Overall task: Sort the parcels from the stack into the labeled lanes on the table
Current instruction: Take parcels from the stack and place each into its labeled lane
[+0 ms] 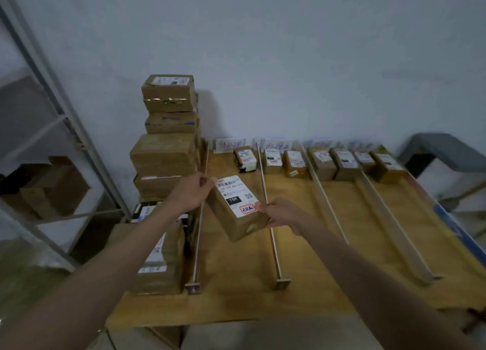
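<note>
I hold a brown cardboard parcel [238,209] with a white shipping label above the leftmost lane of the wooden table [236,297]. My left hand [193,193] grips its far left corner and my right hand [280,213] grips its near right edge. The parcel is tilted, label facing up. A tall stack of brown parcels [168,136] stands at the table's left side, with lower parcels [160,255] in front of it. Thin rails [268,213] divide the table into lanes, with paper lane labels [230,145] standing at the far end.
One parcel [245,159] sits at the far end of the first lane, two [285,161] in the second, and several more [355,163] in the lanes to the right. A metal shelf rack [52,108] holding boxes stands on the left. A grey chair [444,150] is at far right.
</note>
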A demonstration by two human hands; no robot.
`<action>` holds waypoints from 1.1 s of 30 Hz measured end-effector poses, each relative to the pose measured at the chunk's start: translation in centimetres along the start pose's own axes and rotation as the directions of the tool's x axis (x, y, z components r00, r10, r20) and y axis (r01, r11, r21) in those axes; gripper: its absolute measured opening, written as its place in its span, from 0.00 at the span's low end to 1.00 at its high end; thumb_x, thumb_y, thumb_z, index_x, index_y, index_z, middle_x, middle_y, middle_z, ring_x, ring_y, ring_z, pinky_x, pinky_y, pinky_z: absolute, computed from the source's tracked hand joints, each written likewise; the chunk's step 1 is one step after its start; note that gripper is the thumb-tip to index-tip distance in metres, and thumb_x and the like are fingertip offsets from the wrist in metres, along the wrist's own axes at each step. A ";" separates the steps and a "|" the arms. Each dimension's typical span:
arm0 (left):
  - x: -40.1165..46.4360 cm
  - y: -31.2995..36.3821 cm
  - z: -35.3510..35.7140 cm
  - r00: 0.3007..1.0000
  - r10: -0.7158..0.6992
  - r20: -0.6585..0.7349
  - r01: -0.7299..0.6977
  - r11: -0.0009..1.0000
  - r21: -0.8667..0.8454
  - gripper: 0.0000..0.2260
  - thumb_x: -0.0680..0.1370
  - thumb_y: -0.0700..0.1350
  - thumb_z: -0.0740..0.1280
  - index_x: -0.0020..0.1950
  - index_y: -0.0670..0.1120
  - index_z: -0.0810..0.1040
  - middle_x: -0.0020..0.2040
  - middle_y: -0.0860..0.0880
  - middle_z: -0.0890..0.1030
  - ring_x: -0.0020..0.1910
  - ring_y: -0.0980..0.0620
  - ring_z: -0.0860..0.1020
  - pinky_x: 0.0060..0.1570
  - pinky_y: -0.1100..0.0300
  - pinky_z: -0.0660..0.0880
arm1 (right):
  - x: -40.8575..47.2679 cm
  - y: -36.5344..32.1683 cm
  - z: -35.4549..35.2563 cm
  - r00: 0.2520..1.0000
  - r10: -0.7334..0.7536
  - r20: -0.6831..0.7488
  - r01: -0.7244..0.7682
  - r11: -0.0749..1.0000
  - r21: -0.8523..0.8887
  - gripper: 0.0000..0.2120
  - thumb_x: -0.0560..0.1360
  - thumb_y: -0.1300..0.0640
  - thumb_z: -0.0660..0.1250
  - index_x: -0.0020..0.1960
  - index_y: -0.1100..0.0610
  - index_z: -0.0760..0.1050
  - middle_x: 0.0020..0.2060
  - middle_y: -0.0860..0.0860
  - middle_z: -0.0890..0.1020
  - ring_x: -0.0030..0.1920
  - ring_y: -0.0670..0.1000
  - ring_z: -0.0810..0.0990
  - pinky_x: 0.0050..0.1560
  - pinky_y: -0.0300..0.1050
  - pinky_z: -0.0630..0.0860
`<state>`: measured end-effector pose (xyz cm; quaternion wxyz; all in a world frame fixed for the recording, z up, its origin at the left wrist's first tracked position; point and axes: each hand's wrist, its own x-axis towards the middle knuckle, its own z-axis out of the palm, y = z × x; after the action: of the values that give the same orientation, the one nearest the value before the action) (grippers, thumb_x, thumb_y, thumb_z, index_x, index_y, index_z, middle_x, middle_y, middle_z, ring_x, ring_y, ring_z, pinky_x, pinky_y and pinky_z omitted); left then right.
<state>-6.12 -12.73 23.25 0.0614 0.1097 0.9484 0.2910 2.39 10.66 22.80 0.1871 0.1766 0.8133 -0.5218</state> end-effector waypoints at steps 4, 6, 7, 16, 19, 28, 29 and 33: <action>-0.7 4.1 4.9 0.994 0.056 0.095 -0.071 0.984 0.165 0.25 0.82 0.59 0.56 0.70 0.43 0.71 0.69 0.43 0.73 0.66 0.44 0.72 0.64 0.51 0.71 | -2.9 5.7 -4.2 0.977 0.109 -0.185 -0.103 0.994 0.042 0.20 0.80 0.50 0.65 0.61 0.67 0.75 0.54 0.58 0.82 0.51 0.56 0.84 0.52 0.50 0.83; -1.2 6.4 7.2 0.987 0.094 0.131 -0.124 0.962 0.243 0.27 0.82 0.60 0.55 0.73 0.43 0.69 0.72 0.43 0.70 0.69 0.43 0.70 0.65 0.51 0.69 | -4.3 7.8 -6.5 0.958 0.134 -0.253 -0.121 0.991 0.065 0.19 0.81 0.51 0.64 0.62 0.66 0.74 0.56 0.60 0.80 0.53 0.58 0.83 0.52 0.52 0.82; -1.4 7.6 8.3 0.982 0.122 0.143 -0.158 0.947 0.279 0.27 0.82 0.60 0.55 0.73 0.43 0.68 0.72 0.43 0.70 0.69 0.43 0.70 0.65 0.51 0.69 | -4.8 8.7 -7.6 0.950 0.135 -0.283 -0.120 0.990 0.068 0.18 0.81 0.52 0.64 0.62 0.66 0.75 0.56 0.60 0.80 0.53 0.59 0.83 0.52 0.53 0.82; 0.8 16.8 17.3 0.948 0.289 0.130 -0.317 0.844 0.433 0.25 0.82 0.60 0.54 0.71 0.45 0.70 0.67 0.46 0.74 0.65 0.45 0.73 0.66 0.50 0.67 | -3.5 15.7 -17.9 0.836 0.197 -0.512 -0.162 0.980 0.113 0.22 0.80 0.48 0.64 0.58 0.68 0.78 0.49 0.59 0.82 0.41 0.56 0.81 0.43 0.50 0.80; 3.1 19.3 20.4 0.947 0.295 0.127 -0.320 0.834 0.449 0.24 0.82 0.59 0.53 0.71 0.46 0.70 0.67 0.46 0.74 0.66 0.46 0.72 0.68 0.51 0.65 | -1.0 18.1 -21.4 0.827 0.171 -0.535 -0.159 0.985 0.069 0.24 0.81 0.47 0.62 0.57 0.69 0.79 0.48 0.61 0.82 0.42 0.57 0.80 0.42 0.51 0.77; 11.6 26.0 30.0 0.959 0.247 0.138 -0.283 0.824 0.491 0.24 0.83 0.58 0.53 0.74 0.46 0.66 0.72 0.47 0.69 0.71 0.48 0.67 0.73 0.52 0.57 | 9.5 24.1 -31.9 0.824 0.109 -0.556 -0.222 0.965 -0.141 0.27 0.83 0.44 0.57 0.60 0.68 0.79 0.55 0.65 0.82 0.57 0.63 0.79 0.58 0.53 0.75; 12.3 26.5 30.8 0.961 0.237 0.142 -0.276 0.826 0.491 0.24 0.83 0.57 0.53 0.74 0.46 0.66 0.72 0.47 0.69 0.72 0.48 0.66 0.74 0.51 0.57 | 10.6 24.6 -32.7 0.831 0.107 -0.546 -0.228 0.960 -0.160 0.27 0.83 0.44 0.56 0.60 0.68 0.79 0.54 0.66 0.82 0.57 0.64 0.80 0.58 0.53 0.75; 15.6 27.3 33.4 0.972 0.188 0.143 -0.234 0.841 0.487 0.25 0.83 0.57 0.53 0.75 0.46 0.64 0.75 0.47 0.66 0.74 0.48 0.63 0.75 0.51 0.54 | 14.8 26.0 -34.9 0.859 0.129 -0.496 -0.246 0.953 -0.178 0.28 0.83 0.43 0.56 0.59 0.67 0.80 0.52 0.65 0.83 0.55 0.63 0.81 0.57 0.52 0.77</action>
<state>-10.46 31.09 10.35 0.0410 0.2385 0.9696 0.0348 -2.15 54.20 8.69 0.0503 0.3555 0.8688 -0.3412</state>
